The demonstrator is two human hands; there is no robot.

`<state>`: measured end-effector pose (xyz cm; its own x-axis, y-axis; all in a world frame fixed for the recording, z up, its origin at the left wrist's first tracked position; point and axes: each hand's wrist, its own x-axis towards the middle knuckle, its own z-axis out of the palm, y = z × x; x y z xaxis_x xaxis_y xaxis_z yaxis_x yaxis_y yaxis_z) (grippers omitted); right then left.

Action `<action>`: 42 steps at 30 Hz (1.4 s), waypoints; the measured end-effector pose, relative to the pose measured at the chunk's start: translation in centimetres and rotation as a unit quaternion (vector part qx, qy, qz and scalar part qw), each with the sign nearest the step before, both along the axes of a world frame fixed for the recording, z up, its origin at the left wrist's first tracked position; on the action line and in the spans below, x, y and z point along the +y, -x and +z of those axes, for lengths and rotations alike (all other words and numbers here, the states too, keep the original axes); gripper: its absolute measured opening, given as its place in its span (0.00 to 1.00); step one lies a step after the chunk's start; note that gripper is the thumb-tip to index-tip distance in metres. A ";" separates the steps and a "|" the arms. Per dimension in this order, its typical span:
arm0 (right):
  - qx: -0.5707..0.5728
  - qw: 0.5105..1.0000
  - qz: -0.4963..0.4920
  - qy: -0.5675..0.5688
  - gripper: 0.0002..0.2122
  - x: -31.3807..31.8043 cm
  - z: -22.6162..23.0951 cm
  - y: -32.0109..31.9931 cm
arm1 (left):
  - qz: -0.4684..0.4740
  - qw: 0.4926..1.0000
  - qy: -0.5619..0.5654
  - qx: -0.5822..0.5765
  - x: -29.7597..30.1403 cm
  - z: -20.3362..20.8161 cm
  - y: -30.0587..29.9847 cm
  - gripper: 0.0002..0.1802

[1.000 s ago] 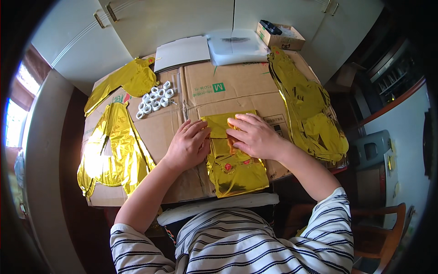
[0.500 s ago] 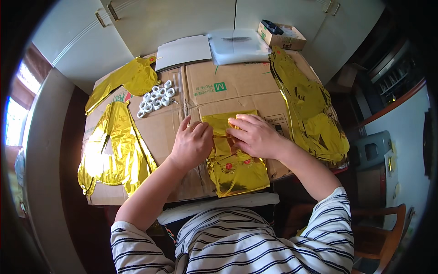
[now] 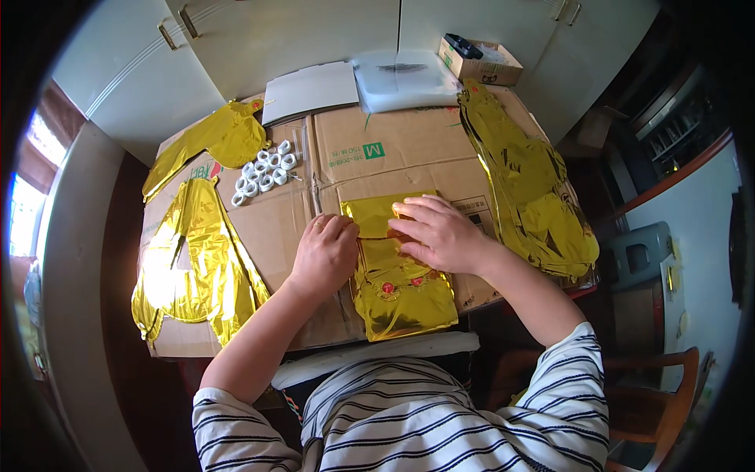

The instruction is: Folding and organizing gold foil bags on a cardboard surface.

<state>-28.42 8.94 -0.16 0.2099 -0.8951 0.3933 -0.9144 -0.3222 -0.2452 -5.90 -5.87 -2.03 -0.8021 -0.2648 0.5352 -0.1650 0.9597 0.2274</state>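
A shiny gold foil balloon [image 3: 405, 303], folded flat into a strip with small red marks on it, lies on the cardboard in front of me. At its left edge my left hand [image 3: 325, 253] is closed, fingers bent and pressed together on the foil; the fingertips are partly hidden. My right hand [image 3: 440, 234] rests on the strip's upper right part, its fingers stretched out and the thumb apart from them. A crease runs across the foil between the two hands.
Flat gold foil balloons [image 3: 200, 252] lie at the left, and a pile of them [image 3: 531, 185] at the right. Several white ribbon rolls [image 3: 266, 175] sit left of centre. Behind are a grey-white board [image 3: 311, 93], clear plastic bags [image 3: 405, 82] and a small box [image 3: 491, 72].
My left hand's raised index finger has come down to join the other fingers at the foil's edge. The foil between the hands looks flatter. My right hand has barely moved.
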 end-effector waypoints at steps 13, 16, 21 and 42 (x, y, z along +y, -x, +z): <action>0.031 0.996 -0.083 -0.002 0.14 2.3 -0.4 4.1 | -0.078 0.990 0.040 -0.106 -0.5 1.7 0.9 0.41; 0.023 0.997 -0.077 -0.016 0.14 2.7 -0.7 3.9 | -0.064 0.981 0.035 -0.179 -0.7 0.8 -0.2 0.47; -0.020 0.998 -0.066 -0.014 0.14 3.2 -0.6 4.0 | -0.068 0.979 0.038 -0.190 -0.2 0.7 -0.8 0.48; -0.246 0.816 -0.128 -0.507 0.11 -8.9 4.8 6.3 | -0.068 0.975 0.026 -0.209 -0.1 1.0 -1.3 0.49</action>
